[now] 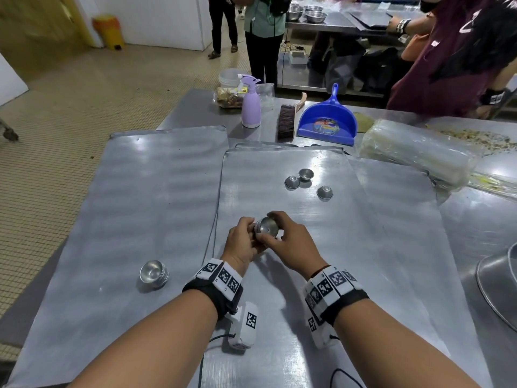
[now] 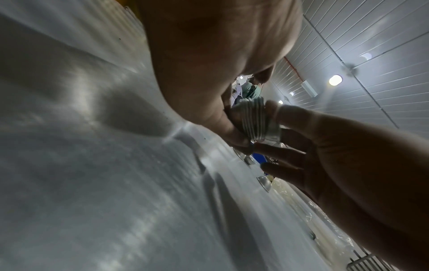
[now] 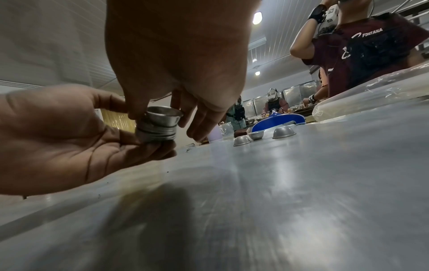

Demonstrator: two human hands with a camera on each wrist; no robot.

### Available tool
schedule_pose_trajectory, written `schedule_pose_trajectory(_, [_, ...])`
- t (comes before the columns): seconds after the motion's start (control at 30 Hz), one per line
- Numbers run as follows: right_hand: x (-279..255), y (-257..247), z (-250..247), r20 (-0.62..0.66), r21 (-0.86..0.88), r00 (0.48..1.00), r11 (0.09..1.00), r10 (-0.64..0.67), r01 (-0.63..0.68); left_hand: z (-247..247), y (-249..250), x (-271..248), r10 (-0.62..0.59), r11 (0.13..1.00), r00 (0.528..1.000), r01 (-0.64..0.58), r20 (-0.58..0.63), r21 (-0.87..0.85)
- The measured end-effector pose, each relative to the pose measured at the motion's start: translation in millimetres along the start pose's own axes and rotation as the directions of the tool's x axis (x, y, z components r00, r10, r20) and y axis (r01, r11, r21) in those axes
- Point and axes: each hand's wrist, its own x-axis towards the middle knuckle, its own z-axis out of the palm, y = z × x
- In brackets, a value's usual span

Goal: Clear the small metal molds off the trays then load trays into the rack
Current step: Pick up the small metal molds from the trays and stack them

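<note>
The left hand (image 1: 242, 242) is cradling a nested stack (image 3: 156, 132) of small molds, fingers curled under and around it. The right hand (image 1: 291, 242) is pinching one mold (image 1: 267, 226) by its rim and seating it in the top of the stack, just above the near part of the centre tray (image 1: 349, 275).

To do this step well:
- Line the mold up with the stack axis before pressing; a tilted mold is likely to jam.
- Support the stack from below while the right hand is pushing.

Three loose molds (image 1: 305, 174) are lying toward the far end of the centre tray. A second stack (image 1: 154, 273) is sitting on the tray left of the centre tray. No rack is showing.

Readable writing: "FONTANA" on a bystander's maroon shirt (image 3: 329, 60) in the right wrist view. The wristband (image 1: 222, 275) is showing only square coded markers.
</note>
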Motion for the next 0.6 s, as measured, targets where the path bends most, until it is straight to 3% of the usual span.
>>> schedule_pose_trajectory(0.27, [0, 13, -1, 0.048, 0.047, 0.999, 0.999, 0.012, -0.014, -2, -4, 9, -0.020, 0.999, 1.000, 0.021, -0.014, 0.047])
schedule_pose_trajectory(0.43, [10, 41, -17, -0.066, 0.107, 0.984, 0.981, 0.168, -0.160, 2, -5, 15, -0.001, 0.996, 1.000, 0.001, -0.001, 0.094])
schedule_pose_trajectory(0.6, [39, 77, -47, -0.116, -0.020, 0.943, 0.948, 0.312, -0.316, 7, -13, 25, 0.044, 0.964, 0.999, -0.035, -0.026, 0.263])
